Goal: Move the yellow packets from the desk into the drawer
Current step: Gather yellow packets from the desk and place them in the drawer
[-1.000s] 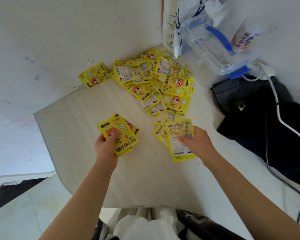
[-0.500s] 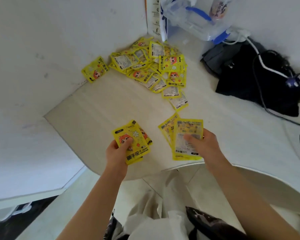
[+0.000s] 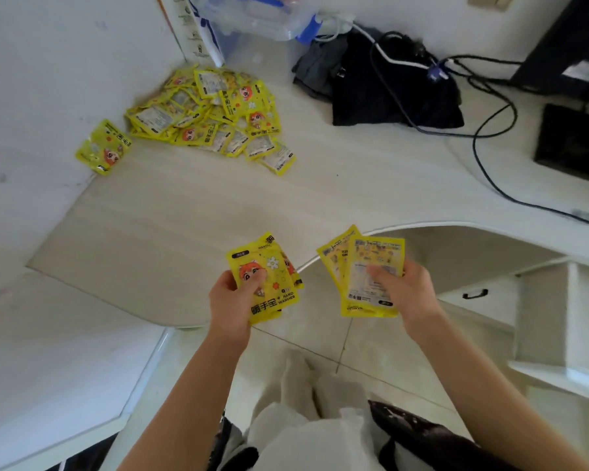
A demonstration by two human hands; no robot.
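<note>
My left hand [image 3: 233, 300] grips a small stack of yellow packets [image 3: 269, 294], printed side up, over the desk's front edge. In my right hand [image 3: 407, 294] is another small stack of yellow packets [image 3: 364, 263], back side up, held past the desk edge above the floor. A pile of several yellow packets [image 3: 211, 113] lies in the far corner of the pale desk [image 3: 170, 226], and one lone packet [image 3: 103, 150] rests against the left wall. A white drawer unit with a black handle [image 3: 475, 294] stands under the desk at the right; its drawers look shut.
A clear plastic box with blue clips [image 3: 259, 18] stands at the back corner. Dark cloth [image 3: 388, 93], black cables [image 3: 490, 130] and a black device [image 3: 575, 141] lie on the desk's right side. White walls close the left and back. My lap is below.
Both hands, each holding its packets, have drawn back from the pile to the desk's front edge. The view has swung right, and the drawer unit has come into sight.
</note>
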